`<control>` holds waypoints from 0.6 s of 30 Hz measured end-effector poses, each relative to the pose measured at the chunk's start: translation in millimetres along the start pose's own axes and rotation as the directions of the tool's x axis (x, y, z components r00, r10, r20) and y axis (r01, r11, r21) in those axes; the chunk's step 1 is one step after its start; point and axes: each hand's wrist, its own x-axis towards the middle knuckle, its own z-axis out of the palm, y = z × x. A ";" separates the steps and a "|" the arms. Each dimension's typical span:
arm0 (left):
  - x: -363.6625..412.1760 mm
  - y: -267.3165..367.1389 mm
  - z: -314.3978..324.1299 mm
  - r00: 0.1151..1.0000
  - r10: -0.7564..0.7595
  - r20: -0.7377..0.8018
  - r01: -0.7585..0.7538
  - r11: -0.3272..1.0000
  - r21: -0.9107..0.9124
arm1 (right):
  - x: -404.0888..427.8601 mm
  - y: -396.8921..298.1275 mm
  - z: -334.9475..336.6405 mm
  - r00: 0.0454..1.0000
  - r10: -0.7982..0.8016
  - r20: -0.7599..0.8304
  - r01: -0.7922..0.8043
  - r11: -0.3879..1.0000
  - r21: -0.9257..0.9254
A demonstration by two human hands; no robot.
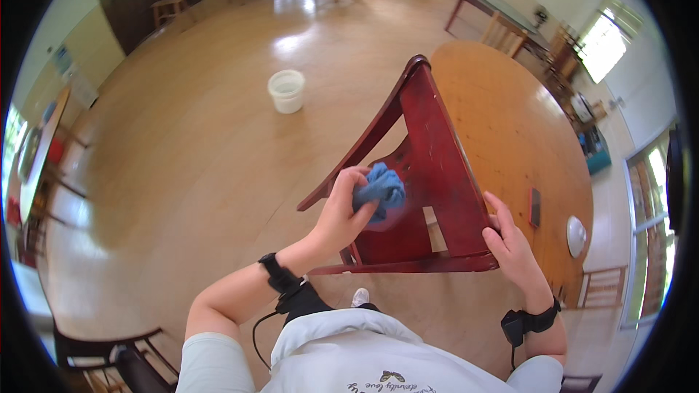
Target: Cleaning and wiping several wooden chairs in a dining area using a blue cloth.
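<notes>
In my left hand (345, 204) is a crumpled blue cloth (385, 188), bunched between thumb and fingers. It is over the seat area of a dark red wooden chair (437, 158); I cannot tell whether it touches the wood. My right hand (505, 234) grips the top edge of the chair's backrest near its right end, thumb on one side and fingers behind. The chair stands in front of me, its backrest beside a round wooden table (508, 114). Its legs are mostly hidden below the seat.
A white plastic bucket (286, 93) stands on the tan floor ahead. On the round table lie a phone (534, 207) and a white lid (575, 236). A dark chair (120, 357) is behind me at left. A long table (494, 8) stands at the far right.
</notes>
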 end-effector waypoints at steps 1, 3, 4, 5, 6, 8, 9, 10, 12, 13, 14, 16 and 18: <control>14.3 -4.2 -0.9 0.999 0.001 -0.037 0.000 1.000 0.008 | -4.0 -1.6 0.8 0.999 0.017 -0.034 -0.017 1.000 -0.003; 53.0 -15.4 3.9 0.997 0.074 -0.027 -0.075 0.997 -0.027 | -8.5 0.3 4.6 0.982 -0.037 -0.187 0.023 0.997 -0.077; 73.7 -19.2 6.9 0.994 0.058 -0.090 -0.064 0.996 -0.064 | -8.8 -5.0 10.3 0.962 -0.024 -0.272 0.009 0.998 -0.057; 95.6 -22.5 9.9 0.988 0.037 -0.151 -0.052 0.994 -0.101 | -7.7 -5.1 13.4 0.953 -0.006 -0.302 -0.012 0.998 -0.057; 119.3 -26.9 18.6 0.986 0.046 -0.159 -0.068 0.988 -0.136 | -9.3 1.2 12.4 0.949 -0.002 -0.316 0.001 1.000 -0.005; 165.8 -33.2 33.9 0.962 0.156 -0.224 -0.178 0.981 -0.081 | -13.3 12.6 10.0 0.943 0.026 -0.330 -0.006 0.998 0.061; 187.2 -37.0 41.0 0.927 0.262 -0.267 -0.269 0.963 0.011 | -14.3 12.1 11.8 0.934 0.042 -0.353 -0.021 0.998 0.062; 207.4 -43.0 45.8 0.953 0.230 -0.195 -0.246 0.967 -0.064 | -13.7 12.3 13.6 0.927 0.084 -0.365 -0.048 0.993 0.106; 234.7 -68.4 53.9 0.933 0.322 -0.159 -0.330 0.944 -0.024 | -7.4 6.1 18.7 0.917 0.122 -0.380 -0.062 0.984 0.166; 237.4 -70.0 64.3 0.935 0.332 -0.125 -0.338 0.941 -0.032 | -6.9 3.7 20.9 0.907 0.138 -0.399 -0.070 0.981 0.181; 234.2 -73.6 69.1 0.946 0.299 -0.124 -0.303 0.953 -0.013 | -5.0 2.6 22.8 0.898 0.151 -0.414 -0.072 0.977 0.198; 213.6 -59.1 88.1 0.966 0.244 -0.086 -0.247 0.969 -0.020 | -9.4 7.6 18.6 0.859 0.189 -0.476 -0.127 0.979 0.159; 198.3 -40.4 99.6 0.936 0.349 -0.042 -0.348 0.937 0.023 | -10.0 9.4 12.8 0.833 0.164 -0.528 -0.167 0.985 0.042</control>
